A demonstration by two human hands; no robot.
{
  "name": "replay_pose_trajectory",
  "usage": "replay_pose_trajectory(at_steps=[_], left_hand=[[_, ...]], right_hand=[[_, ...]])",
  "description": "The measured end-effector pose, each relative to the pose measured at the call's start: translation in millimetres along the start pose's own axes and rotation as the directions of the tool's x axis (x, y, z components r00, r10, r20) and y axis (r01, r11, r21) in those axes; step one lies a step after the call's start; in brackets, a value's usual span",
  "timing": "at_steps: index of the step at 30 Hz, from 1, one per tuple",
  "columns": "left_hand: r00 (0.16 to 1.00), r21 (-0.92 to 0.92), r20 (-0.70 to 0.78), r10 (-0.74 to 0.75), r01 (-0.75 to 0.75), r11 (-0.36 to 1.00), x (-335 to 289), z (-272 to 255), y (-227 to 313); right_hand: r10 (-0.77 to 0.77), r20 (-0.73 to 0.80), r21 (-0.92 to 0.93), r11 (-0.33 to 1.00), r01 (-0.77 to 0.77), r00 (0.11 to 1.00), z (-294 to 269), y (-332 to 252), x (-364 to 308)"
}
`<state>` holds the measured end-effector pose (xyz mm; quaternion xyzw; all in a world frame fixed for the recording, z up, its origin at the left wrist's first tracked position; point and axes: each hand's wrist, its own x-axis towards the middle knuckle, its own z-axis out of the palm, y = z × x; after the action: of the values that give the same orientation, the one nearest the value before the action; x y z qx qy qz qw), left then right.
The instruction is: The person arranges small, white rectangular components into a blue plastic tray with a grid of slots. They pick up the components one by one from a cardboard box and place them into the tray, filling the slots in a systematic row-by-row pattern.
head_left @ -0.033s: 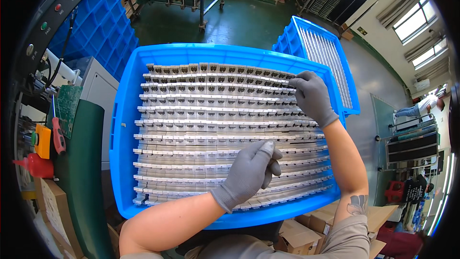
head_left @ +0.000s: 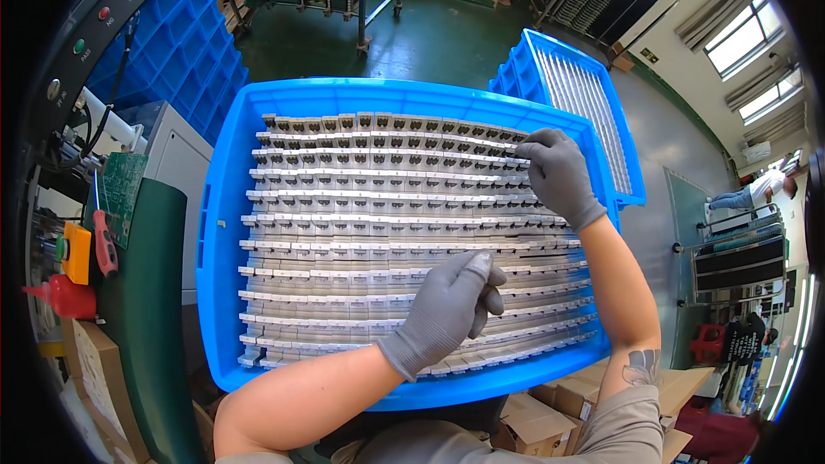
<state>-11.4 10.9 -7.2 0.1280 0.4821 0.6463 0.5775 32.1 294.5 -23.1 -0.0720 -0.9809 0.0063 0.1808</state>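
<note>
White parts (head_left: pixel 378 204) sit in rows in blue bin (head_left: pixel 222 245). R hand (head_left: pixel 560 176) at far-right end, fingertips narrow; L hand (head_left: pixel 451 305) curled over near rows; can't tell if either holds anything. Risk: R fingertips snag 1+ adj. pcs, tipping them.

In front of me a blue crate (head_left: pixel 222 198) fills the middle of the frame. Inside it I see small pale blocks (head_left: pixel 359 229) set in close rows from left to right, with dark pieces (head_left: pixel 379 158) showing in the upper rows.
</note>
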Motion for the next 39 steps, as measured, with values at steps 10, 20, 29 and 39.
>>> replay_pose_trajectory(at_steps=[10,20,29,39], left_hand=[[1.000,-0.003,-0.003,-0.007,0.007,1.000,0.2,-1.4,-0.6],[0.999,-0.046,0.013,-0.029,0.030,0.998,5.5,-2.8,-5.9],[0.992,-0.332,0.117,-0.053,0.089,0.939,4.7,-13.5,-7.2],[0.983,-0.175,-0.018,-0.180,0.174,0.969,10.5,-2.8,-6.9]], right_hand=[[0.005,0.013,0.009,1.000,-0.005,1.000,2.2,-8.0,-3.5],[0.025,-0.028,0.075,0.997,-0.023,0.999,1.8,-8.5,-4.8],[-0.192,0.264,0.589,0.808,0.000,0.945,-90.3,-133.4,-23.7],[-0.347,0.520,0.514,0.857,0.039,0.780,-81.8,-146.7,-30.6]])
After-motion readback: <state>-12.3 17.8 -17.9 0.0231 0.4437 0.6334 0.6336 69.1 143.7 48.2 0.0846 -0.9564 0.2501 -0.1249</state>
